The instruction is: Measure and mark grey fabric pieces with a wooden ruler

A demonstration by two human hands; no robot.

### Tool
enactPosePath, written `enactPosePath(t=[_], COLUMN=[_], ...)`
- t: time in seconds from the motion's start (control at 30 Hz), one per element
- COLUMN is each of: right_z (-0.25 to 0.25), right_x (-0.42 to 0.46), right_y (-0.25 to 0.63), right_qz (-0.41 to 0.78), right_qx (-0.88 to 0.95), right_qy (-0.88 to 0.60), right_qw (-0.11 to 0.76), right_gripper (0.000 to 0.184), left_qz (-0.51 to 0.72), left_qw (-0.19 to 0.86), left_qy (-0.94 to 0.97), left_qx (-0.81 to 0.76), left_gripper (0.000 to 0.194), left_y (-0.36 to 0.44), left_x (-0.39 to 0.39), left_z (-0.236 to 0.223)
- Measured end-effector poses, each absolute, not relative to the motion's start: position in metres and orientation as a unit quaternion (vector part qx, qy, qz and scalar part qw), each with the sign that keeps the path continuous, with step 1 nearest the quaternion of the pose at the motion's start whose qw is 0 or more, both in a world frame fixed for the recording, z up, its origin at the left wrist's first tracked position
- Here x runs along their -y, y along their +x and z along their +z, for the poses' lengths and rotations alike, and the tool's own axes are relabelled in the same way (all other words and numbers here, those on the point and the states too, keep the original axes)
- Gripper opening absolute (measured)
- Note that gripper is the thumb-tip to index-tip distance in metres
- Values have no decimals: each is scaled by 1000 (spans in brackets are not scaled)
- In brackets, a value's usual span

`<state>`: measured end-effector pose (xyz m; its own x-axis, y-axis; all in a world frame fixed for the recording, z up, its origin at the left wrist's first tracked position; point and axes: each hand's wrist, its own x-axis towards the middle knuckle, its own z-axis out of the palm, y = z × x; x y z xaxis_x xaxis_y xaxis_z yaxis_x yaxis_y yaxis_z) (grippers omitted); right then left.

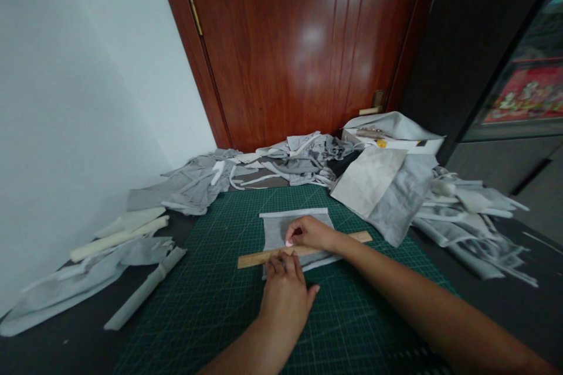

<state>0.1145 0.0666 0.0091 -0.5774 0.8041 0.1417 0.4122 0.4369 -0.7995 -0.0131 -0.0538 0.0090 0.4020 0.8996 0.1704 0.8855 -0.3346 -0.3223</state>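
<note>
A piece of grey cloth (275, 233) with a pale strip along its far edge lies on the green cutting mat (224, 304). Across it, slightly slanted, rests a wooden ruler (253, 259). My left hand (288, 287) presses the ruler down with outstretched fingertips, its thumb apart to the right. Just beyond the ruler, my right hand (308, 232) pinches a small whitish-pink piece, perhaps tailor's chalk (289, 243), against the cloth. Its fingers cover most of that piece. My right forearm passes over the ruler's right part.
Grey fabric scraps (193, 179) heap up along the back and left. Pale rolls (147, 290) lie at left. On the right, a cloth panel (378, 181) leans by a white box (396, 142), with more scraps (475, 222) beyond. A wooden door (281, 47) stands behind.
</note>
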Motion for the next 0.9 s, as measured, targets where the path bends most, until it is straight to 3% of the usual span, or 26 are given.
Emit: enactPosePath(t=[0.2, 0.9], right_z=[14, 28], right_x=[-66, -64], right_y=[140, 215], right_qz=[376, 372], right_qx=[816, 809], right_qy=[-373, -418], right_qw=[232, 180], right_gripper=[17, 13], left_qz=[17, 15], left_qw=[174, 175], left_qy=[-816, -817], left_qx=[551, 549], left_gripper=[69, 61], left_y=[-11, -9], left_x=[54, 51], left_z=[11, 13])
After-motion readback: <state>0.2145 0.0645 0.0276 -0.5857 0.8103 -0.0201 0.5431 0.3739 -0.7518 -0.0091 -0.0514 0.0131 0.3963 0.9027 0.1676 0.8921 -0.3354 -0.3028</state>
